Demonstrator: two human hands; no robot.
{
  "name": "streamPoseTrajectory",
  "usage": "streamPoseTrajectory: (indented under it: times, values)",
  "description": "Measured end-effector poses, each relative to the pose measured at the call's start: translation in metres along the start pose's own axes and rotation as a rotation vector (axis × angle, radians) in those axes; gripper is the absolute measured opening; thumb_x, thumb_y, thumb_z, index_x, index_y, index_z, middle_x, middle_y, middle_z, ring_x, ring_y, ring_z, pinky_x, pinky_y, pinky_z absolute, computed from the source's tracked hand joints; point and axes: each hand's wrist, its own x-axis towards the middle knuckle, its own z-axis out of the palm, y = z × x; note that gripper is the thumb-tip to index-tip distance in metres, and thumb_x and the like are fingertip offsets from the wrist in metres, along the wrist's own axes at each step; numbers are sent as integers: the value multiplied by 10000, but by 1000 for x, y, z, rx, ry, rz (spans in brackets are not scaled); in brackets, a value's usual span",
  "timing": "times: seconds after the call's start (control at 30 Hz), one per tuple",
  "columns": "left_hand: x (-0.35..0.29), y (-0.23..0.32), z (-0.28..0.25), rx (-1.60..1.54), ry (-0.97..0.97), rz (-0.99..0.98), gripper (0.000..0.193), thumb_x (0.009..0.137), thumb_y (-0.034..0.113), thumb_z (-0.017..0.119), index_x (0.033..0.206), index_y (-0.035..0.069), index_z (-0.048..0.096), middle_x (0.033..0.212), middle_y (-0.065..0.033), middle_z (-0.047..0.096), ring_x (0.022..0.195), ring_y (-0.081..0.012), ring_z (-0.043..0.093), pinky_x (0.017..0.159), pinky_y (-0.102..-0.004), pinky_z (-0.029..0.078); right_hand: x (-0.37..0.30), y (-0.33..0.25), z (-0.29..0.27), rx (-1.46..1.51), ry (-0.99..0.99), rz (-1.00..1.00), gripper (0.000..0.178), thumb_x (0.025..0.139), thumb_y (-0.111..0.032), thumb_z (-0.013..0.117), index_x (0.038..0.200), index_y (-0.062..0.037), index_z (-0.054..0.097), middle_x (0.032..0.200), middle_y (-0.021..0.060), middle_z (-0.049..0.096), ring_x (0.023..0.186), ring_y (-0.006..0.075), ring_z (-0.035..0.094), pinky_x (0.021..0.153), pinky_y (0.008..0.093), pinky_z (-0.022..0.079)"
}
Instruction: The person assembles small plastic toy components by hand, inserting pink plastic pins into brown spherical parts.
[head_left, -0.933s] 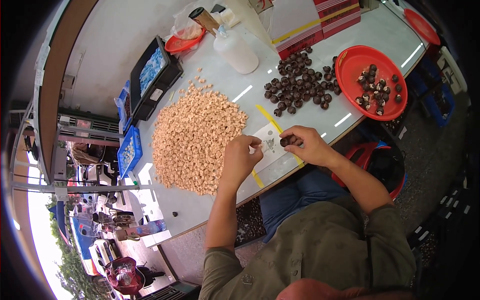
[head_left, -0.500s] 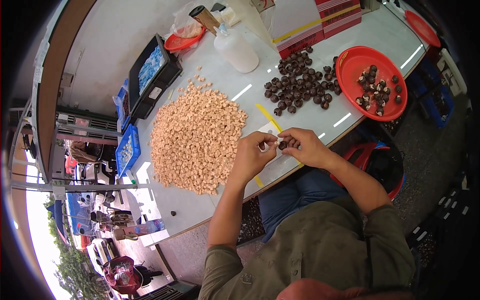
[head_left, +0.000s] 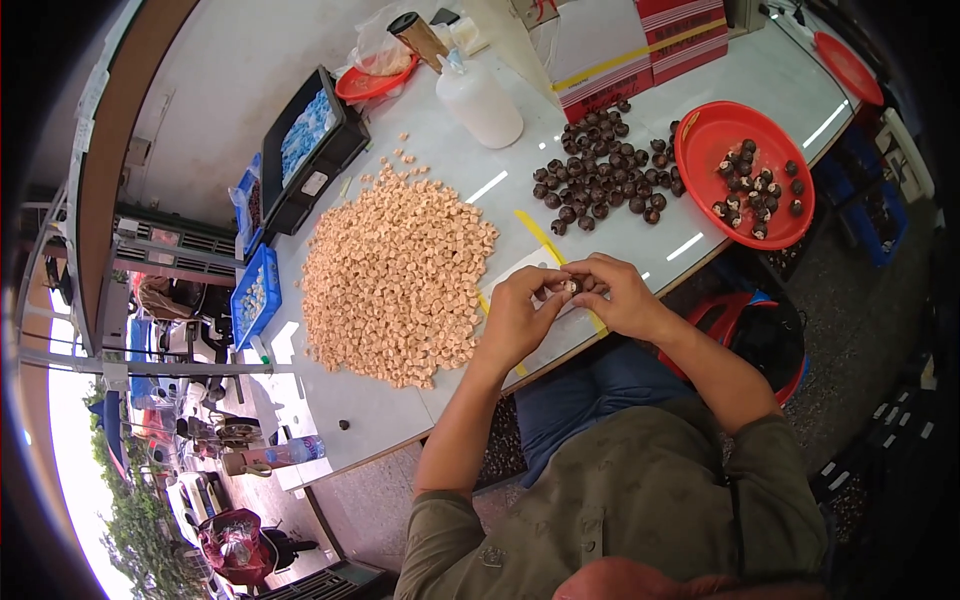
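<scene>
Between my two hands, over the table's near edge, is a small dark brown round shell (head_left: 575,286) with a pale bit showing on its left side. My right hand (head_left: 625,298) is closed on this shell with bent fingers. My left hand (head_left: 522,310) meets it from the other side, fingertips closed at the pale bit; whether they grip the bit or the shell is hidden. To the left lies a big heap of small tan pieces (head_left: 390,280). Beyond my hands, many similar dark shells (head_left: 600,165) lie loose, several with holes showing.
At the right, a red plate (head_left: 690,190) holds dark shells, some with pale bits. A white bottle (head_left: 480,105), red-and-white boxes (head_left: 600,60), a black bin (head_left: 350,145) and a blue tray (head_left: 262,318) stand around the table. One dark shell (head_left: 344,425) lies near the left corner.
My hands have come together: the pale bit, held apart by my left fingertips before, is now against the dark shell. Both hands have shifted slightly to the right.
</scene>
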Motion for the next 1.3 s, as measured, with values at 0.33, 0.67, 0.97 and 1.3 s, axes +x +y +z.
streamPoseTrajectory:
  times: [0.33, 0.67, 0.97, 1.3]
  values:
    - [-21, -6, -24, -57, 306, -99, 326, 882, 23, 778, 1192, -29, 690, 962, -61, 710, 844, -102, 569, 787, -254, 501, 3, 6, -4, 196, 70, 47, 224, 886, 25, 731, 1110, 17, 715, 986, 91, 673, 864, 151, 663, 770, 271, 550]
    - [-33, -15, -31, -82, 386, -133, 274, 907, 47, 760, 1165, -28, 705, 920, -66, 714, 809, -113, 572, 762, -264, 502, 1, 6, -8, 311, 34, 182, 186, 937, -56, 736, 1094, 34, 697, 932, 53, 691, 787, 123, 637, 754, 252, 540]
    - [-45, -14, -35, -95, 411, -167, 281, 895, 77, 771, 1156, -15, 717, 919, -93, 724, 808, -151, 591, 765, -293, 509, -4, 10, -31, 777, -203, 222, 499, 920, -461, 752, 1074, 9, 686, 851, 15, 615, 757, 98, 586, 690, 250, 505]
    - [-39, 28, 5, 56, 156, 412, 465, 685, 173, 912, 1120, 106, 761, 1154, -64, 684, 1002, -278, 634, 886, -397, 467, -19, 2, -5, 700, -449, 180, 542, 926, -541, 703, 1016, -6, 700, 866, -3, 633, 784, 69, 554, 663, 228, 447]
